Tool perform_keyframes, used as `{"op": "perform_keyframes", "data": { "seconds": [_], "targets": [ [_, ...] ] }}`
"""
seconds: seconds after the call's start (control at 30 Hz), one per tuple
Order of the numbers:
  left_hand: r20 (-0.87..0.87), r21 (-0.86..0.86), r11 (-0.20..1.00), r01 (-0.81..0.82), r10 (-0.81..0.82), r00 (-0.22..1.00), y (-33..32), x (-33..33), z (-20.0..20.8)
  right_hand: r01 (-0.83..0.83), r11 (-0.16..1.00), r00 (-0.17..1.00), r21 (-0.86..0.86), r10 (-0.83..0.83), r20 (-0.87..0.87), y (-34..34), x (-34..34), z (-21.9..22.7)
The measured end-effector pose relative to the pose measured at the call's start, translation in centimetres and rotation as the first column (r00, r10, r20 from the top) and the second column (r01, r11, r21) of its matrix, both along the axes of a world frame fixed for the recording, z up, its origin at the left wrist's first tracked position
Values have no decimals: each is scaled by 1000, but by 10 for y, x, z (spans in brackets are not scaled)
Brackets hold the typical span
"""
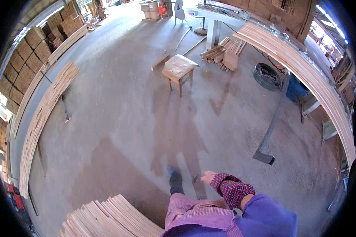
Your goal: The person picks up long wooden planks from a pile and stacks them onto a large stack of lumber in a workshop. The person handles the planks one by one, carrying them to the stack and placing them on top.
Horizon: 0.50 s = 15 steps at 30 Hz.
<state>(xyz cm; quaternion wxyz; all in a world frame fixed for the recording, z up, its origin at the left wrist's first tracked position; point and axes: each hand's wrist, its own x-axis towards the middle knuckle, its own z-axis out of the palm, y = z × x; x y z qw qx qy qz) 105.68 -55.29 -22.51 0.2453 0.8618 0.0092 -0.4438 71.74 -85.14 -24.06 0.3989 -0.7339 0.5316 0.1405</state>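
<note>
My right hand (208, 177) is in front of my body above the concrete floor, in a dark patterned sleeve cuff. Its fingers look curled in, and nothing shows in them. My left hand is out of view. At the lower left, beside my legs, lies a stack of long, thin wooden strips (110, 217); my right hand does not touch it. One dark shoe and trouser leg (176, 181) show below me.
Ahead stands a small wooden stool (180, 67) with a covered top. Long boards (300, 65) lie along a machine table at right, with a metal T-footed stand (273, 122) and a round tub (267, 76) below. More strips (43, 114) rest on supports at left; offcuts (224, 53) lie ahead.
</note>
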Motion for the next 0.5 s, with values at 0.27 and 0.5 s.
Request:
{"op": "perform_keyframes", "data": {
  "seconds": [0.27,0.5],
  "targets": [
    [-49,-36,979,-203,201,978,-174,137,-4,-3,995,999,98,7,-40,-127,43,11],
    [233,-505,846,171,-57,971,-476,271,46,270,956,955,117,-281,92,-278,132,86]
  ]
}}
